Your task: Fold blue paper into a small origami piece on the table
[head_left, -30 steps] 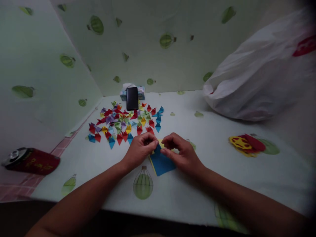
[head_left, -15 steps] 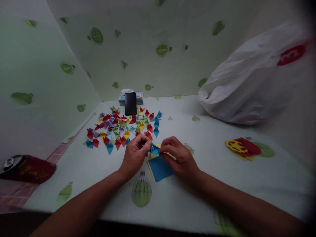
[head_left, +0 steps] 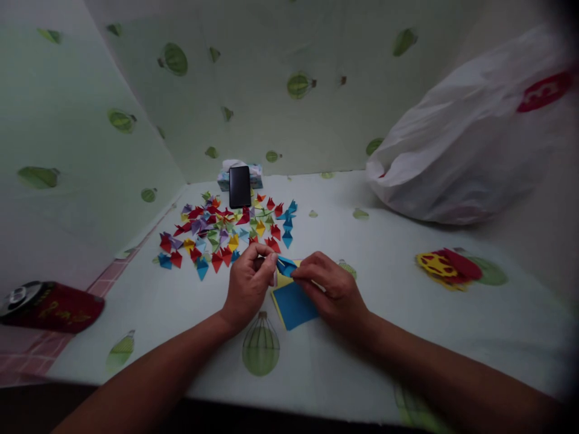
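Between my two hands is a small piece of folded blue origami paper, pinched at both ends. The fingertips and thumb of my left hand are closed on its left end, hiding part of it. My right hand pinches the right end between thumb and forefinger. Below lies a stack of square paper sheets, a blue one on top and yellow showing at its edges, partly under my right hand. Past my left hand spread many small folded paper figures in red, blue, purple, green and yellow.
A black phone leans on a tissue box at the back. A white plastic bag stands at the back right. Red and yellow cutouts lie to the right. A red can is at the left edge of the table.
The folded blue paper has turned slightly and looks flatter and narrower between my fingertips. Both hands keep their pinch nearly in place. The whole view has shifted a little.
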A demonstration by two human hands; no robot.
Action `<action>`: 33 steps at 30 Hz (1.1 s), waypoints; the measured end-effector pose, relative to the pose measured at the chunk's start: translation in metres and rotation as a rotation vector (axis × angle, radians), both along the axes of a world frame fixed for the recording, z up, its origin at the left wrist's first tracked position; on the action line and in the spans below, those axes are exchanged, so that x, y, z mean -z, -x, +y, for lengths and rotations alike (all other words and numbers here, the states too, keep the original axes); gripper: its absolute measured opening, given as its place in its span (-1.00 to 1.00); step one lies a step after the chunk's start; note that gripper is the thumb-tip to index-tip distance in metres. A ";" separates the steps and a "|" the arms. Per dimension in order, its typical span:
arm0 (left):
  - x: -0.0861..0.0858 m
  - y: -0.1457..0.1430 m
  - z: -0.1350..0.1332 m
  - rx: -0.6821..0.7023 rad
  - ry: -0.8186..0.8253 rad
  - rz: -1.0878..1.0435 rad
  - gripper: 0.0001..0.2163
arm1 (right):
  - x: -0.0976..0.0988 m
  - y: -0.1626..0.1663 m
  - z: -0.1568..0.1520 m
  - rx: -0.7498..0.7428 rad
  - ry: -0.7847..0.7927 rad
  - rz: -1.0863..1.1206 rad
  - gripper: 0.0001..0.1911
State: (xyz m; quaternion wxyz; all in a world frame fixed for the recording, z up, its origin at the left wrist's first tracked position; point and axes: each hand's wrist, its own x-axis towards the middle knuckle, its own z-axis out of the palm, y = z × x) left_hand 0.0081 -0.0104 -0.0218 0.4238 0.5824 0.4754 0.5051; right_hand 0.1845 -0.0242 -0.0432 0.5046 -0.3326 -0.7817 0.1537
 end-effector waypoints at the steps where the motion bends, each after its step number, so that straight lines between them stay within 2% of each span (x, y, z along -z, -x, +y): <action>1: 0.000 0.000 0.000 -0.007 0.001 -0.009 -0.84 | 0.000 0.000 0.000 -0.008 0.016 0.006 -0.85; 6: 0.001 0.003 0.003 -0.046 -0.073 0.070 -0.85 | -0.003 0.001 -0.003 -0.019 0.113 0.065 -0.87; 8: 0.003 0.004 0.004 -0.017 -0.162 0.169 -0.85 | -0.005 0.000 -0.002 0.023 0.247 0.115 -0.86; 10: 0.003 0.005 0.004 0.030 -0.247 0.271 -0.86 | -0.006 -0.001 0.001 0.031 0.451 0.191 -0.82; 14: 0.002 0.006 0.003 0.094 -0.340 0.386 -0.87 | -0.007 -0.002 0.008 -0.139 0.802 0.361 -0.78; 17: 0.002 0.005 0.002 0.093 -0.359 0.401 -0.87 | -0.003 0.000 0.009 -0.254 0.917 0.416 -0.74; 22: 0.003 0.003 0.002 0.092 -0.374 0.427 -0.87 | 0.004 0.003 0.008 -0.291 0.916 0.414 -0.75; 25: 0.003 0.003 0.003 0.152 -0.399 0.454 -0.87 | 0.003 0.002 0.008 -0.180 0.771 0.325 -0.83; 28: 0.003 0.002 0.003 0.201 -0.378 0.452 -0.88 | -0.001 0.000 0.007 -0.104 0.664 0.235 -0.84; 30: 0.003 0.002 0.004 0.211 -0.288 0.402 -0.88 | -0.003 0.000 0.007 -0.123 0.695 0.227 -0.79; 33: 0.003 0.001 0.005 0.219 -0.028 0.186 -0.86 | -0.005 0.000 0.006 -0.093 0.749 0.287 -0.77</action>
